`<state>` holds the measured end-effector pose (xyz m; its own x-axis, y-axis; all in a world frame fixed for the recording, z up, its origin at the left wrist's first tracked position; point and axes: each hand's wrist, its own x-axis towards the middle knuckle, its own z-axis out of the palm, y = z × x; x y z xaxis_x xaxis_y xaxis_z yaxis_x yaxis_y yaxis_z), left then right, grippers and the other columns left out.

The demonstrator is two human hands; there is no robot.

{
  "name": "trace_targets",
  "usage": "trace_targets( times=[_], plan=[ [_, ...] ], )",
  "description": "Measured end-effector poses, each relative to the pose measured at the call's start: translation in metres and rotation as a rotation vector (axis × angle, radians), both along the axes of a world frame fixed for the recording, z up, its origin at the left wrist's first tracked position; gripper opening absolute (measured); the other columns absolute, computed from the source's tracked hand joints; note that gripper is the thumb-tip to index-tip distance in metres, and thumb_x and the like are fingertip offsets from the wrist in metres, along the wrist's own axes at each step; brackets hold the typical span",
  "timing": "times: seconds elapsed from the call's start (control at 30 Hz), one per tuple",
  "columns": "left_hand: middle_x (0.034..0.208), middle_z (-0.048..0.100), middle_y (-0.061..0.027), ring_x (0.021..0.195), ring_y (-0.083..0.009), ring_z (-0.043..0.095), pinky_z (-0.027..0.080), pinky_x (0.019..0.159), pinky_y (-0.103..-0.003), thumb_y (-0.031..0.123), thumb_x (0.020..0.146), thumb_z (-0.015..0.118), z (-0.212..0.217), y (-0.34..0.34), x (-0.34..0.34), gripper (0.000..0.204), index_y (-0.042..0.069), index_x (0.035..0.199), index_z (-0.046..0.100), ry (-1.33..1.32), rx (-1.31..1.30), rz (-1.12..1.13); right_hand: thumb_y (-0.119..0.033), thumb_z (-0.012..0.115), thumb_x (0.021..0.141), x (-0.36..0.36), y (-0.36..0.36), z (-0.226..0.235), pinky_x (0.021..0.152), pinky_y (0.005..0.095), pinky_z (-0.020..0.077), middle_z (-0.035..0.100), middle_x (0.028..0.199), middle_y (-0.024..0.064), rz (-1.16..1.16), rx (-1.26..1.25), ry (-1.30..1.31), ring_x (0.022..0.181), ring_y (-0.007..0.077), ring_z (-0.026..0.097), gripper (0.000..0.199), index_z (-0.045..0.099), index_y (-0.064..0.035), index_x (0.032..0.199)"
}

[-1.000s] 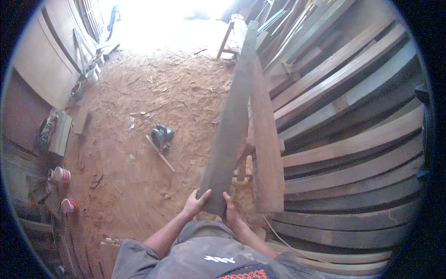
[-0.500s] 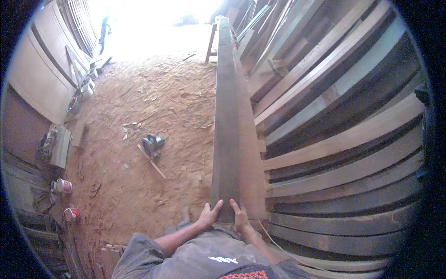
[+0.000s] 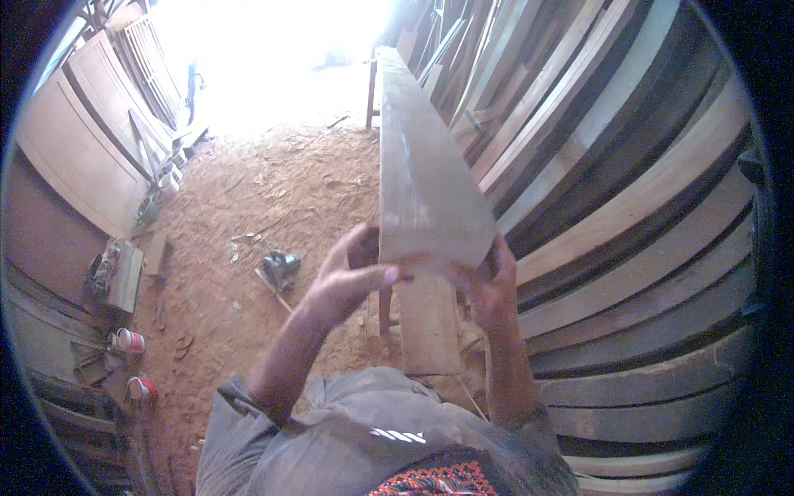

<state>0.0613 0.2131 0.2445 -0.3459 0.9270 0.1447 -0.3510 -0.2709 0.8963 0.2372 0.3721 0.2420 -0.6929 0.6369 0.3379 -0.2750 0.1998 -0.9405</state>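
A long, pale wooden plank runs away from me toward the bright far end, its near end raised close to my chest. My left hand grips the near left corner, thumb on the end. On the near right corner my right hand is closed round the edge. Beneath the raised end lies another wooden board, partly hidden by the plank. A dark wooden leg shows beside that board.
Stacked boards line the right side closely. A power tool lies on the shaving-strewn dirt floor to the left. White and red buckets stand farther left, near leaning wooden panels.
Both hands have lifted the plank's near end up toward me, and a paler face now shows on top. The board under it has come into view. My hands are farther apart.
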Motion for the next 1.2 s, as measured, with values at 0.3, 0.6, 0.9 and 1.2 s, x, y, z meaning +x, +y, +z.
trace_targets(
  times=[0.3,0.6,0.9,1.2],
  plan=[
    [0.123,0.067,-0.0165,0.113,-0.0231,0.066,0.058,0.094,-0.037,0.025,0.085,0.084,0.078,0.031,-0.007,0.068,-0.011,0.134,0.053,0.189,0.11,0.103,-0.016,0.082,0.087,-0.041,0.009,0.074,0.082,0.0305,0.0587,0.068,0.122,0.012,-0.066,-0.046,0.245,0.104,0.0196,0.068,0.066,0.051,0.0044,0.142],
    [0.123,0.068,-0.0168,0.11,-0.0229,0.068,0.058,0.091,-0.037,0.023,0.09,0.079,0.078,0.027,-0.009,0.061,-0.009,0.136,0.054,0.203,0.14,0.122,-0.01,0.075,0.092,-0.046,0.004,0.076,0.086,0.0336,0.0586,0.068,0.12,0.0115,-0.041,-0.02,0.305,0.106,0.0183,0.067,0.053,0.054,0.0054,0.137],
    [0.118,0.069,-0.0196,0.108,-0.0278,0.069,0.057,0.092,-0.04,0.023,0.092,0.071,0.059,0.011,-0.021,0.053,-0.011,0.128,0.056,0.214,0.089,0.262,-0.012,0.082,0.088,-0.051,-0.008,0.067,0.093,0.0314,0.0573,0.068,0.12,0.0153,-0.013,0.023,0.255,0.11,0.0189,0.067,0.072,0.045,0.0071,0.146],
    [0.127,0.065,-0.0155,0.115,-0.0248,0.064,0.053,0.099,-0.039,0.016,0.08,0.083,0.019,0.0,-0.046,0.067,-0.005,0.135,0.052,0.293,-0.086,0.152,-0.016,0.087,0.083,-0.038,-0.006,0.055,0.097,0.033,0.0556,0.068,0.124,0.0169,0.023,0.046,0.103,0.113,0.0206,0.066,0.084,0.041,0.008,0.149]
  ],
)
